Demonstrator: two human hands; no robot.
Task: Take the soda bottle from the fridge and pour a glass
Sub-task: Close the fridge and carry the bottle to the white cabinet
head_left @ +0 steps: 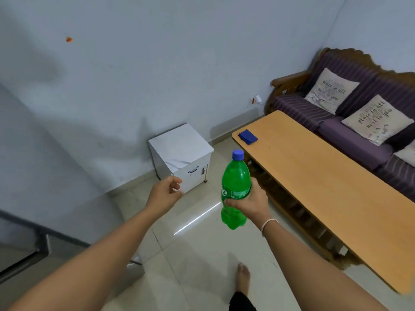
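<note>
In mid-air over the tiled floor: that's where the soda bottle [235,189] was, upright, just left of the table's near edge
Bottle: green plastic with a blue cap [237,154] still on; the label was mostly wrapped out of view, only a white letter or so showed
Right hand [249,204]: fingers curled around the bottle's lower middle, so that stretch of the bottle was covered; a thin pale band sat on the wrist
Left hand [165,194]: held nothing, fingers loosely curled in with a narrow gap, hanging in front of the cabinet's corner
White cabinet [182,157]: small, against the wall, a bit blurry; a dark handle was on the front, and its lower near corner was hidden by the left hand
Table [325,180]: long wooden top on the right, near end cut off at the frame edge; a folded blue cloth [248,136] lay at the far corner
Sofa [350,122]: purple striped, behind the table, partly cut off on the right; cushion lettering was hard to read fully
Lower left: a grey appliance edge [27,254], too smeared and cropped to say what it was
Bottom: one bare foot [243,278] on the tiles, the leg cut off
</note>
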